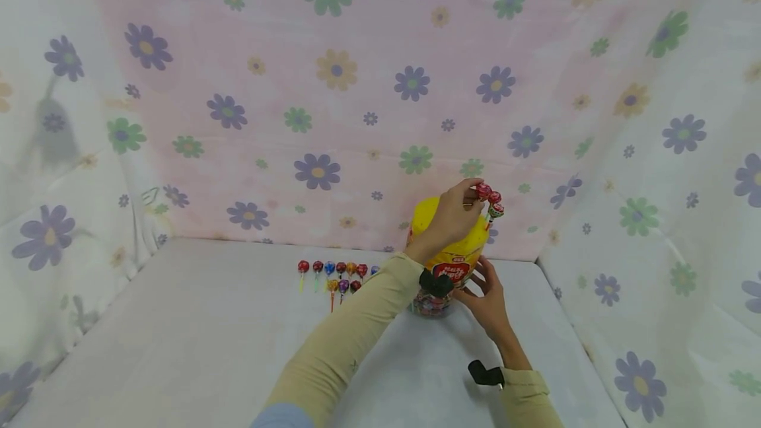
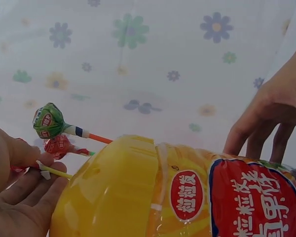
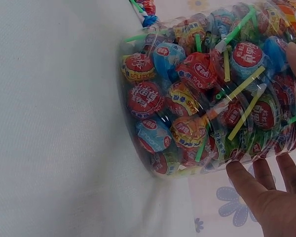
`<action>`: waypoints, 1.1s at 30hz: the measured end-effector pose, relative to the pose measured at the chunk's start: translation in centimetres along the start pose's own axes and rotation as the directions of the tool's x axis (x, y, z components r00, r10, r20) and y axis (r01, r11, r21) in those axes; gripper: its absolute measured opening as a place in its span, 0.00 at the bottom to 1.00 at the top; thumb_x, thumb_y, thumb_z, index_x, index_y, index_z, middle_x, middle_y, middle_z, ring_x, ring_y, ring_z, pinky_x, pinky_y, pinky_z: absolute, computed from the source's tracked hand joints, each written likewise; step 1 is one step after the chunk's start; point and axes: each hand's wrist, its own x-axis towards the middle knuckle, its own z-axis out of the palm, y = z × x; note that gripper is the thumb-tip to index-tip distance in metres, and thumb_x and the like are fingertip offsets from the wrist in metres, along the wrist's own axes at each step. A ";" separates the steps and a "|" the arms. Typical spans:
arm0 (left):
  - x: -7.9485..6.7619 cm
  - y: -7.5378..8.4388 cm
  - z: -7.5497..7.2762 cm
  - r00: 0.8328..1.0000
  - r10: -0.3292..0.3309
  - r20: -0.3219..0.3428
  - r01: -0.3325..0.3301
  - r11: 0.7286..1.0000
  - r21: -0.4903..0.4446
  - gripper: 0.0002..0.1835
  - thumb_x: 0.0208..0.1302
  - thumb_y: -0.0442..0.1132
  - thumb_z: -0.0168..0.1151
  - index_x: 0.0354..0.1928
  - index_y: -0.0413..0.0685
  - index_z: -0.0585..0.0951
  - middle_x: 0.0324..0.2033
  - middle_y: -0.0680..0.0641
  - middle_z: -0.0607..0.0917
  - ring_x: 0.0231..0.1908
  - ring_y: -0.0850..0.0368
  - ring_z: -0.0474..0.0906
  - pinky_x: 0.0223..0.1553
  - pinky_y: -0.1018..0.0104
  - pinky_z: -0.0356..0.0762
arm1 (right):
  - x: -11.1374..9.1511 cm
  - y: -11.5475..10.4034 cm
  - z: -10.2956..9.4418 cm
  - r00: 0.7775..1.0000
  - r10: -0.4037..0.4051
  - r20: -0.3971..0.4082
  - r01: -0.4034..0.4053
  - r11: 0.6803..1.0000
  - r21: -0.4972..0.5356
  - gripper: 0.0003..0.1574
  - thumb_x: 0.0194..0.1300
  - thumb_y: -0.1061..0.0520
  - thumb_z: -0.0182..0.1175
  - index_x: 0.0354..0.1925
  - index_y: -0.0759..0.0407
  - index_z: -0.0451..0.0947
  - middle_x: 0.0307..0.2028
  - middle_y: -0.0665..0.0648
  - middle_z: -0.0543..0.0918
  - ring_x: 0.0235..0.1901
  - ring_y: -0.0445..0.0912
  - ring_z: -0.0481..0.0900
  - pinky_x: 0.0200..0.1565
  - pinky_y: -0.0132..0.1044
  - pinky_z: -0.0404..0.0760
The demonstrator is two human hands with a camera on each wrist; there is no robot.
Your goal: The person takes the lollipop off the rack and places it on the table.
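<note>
On the table stands a plastic jar of lollipops [image 1: 454, 253] with a yellow lid [image 2: 106, 192] and a red label; wrapped lollipops [image 3: 200, 71] fill its clear lower part. At the lid's far side my left hand [image 1: 454, 216] pinches a red-wrapped lollipop whose yellow stick [image 2: 59, 172] points to the lid. Beside it, a green-wrapped lollipop [image 2: 48, 121] and another red one [image 2: 57, 147] stick out from the lid. My right hand [image 1: 490, 302] holds the jar's right side low down, thumb in front and fingers round the back. Its thumb is only partly seen in the right wrist view.
Left of the jar, several lollipops [image 1: 341, 268] lie in rows on the white tabletop [image 1: 178, 322], partly hidden by the left sleeve [image 1: 351, 316]. Flowered cloth [image 1: 357, 117] hangs behind and at both sides.
</note>
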 end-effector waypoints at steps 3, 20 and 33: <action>0.0 -0.1 0.1 0.998 0.022 -0.063 -0.022 1.000 -0.001 0.22 0.74 0.30 0.57 0.68 0.41 0.74 0.53 0.41 0.86 0.53 0.51 0.84 0.57 0.72 0.79 | 0.0 0.0 0.1 1.000 -0.008 0.001 0.008 1.000 0.002 0.56 0.59 0.69 0.71 0.78 0.54 0.53 0.74 0.63 0.63 0.69 0.62 0.67 0.65 0.57 0.73; -1.3 0.7 -1.3 0.931 0.214 -0.296 -0.277 0.942 -0.190 0.16 0.71 0.32 0.63 0.59 0.41 0.80 0.45 0.39 0.88 0.41 0.49 0.87 0.46 0.68 0.86 | -0.1 -0.3 0.3 1.000 0.003 0.007 -0.003 1.000 0.009 0.57 0.59 0.67 0.73 0.78 0.52 0.54 0.74 0.63 0.62 0.69 0.63 0.66 0.65 0.60 0.72; -8.6 -3.8 -4.8 0.973 0.073 -0.217 -0.120 0.970 -0.211 0.18 0.69 0.31 0.64 0.60 0.38 0.79 0.47 0.37 0.86 0.43 0.44 0.87 0.42 0.60 0.88 | -0.2 -0.2 0.2 1.000 0.009 0.009 -0.009 1.000 -0.007 0.57 0.60 0.63 0.74 0.78 0.53 0.53 0.74 0.63 0.62 0.70 0.63 0.65 0.66 0.60 0.71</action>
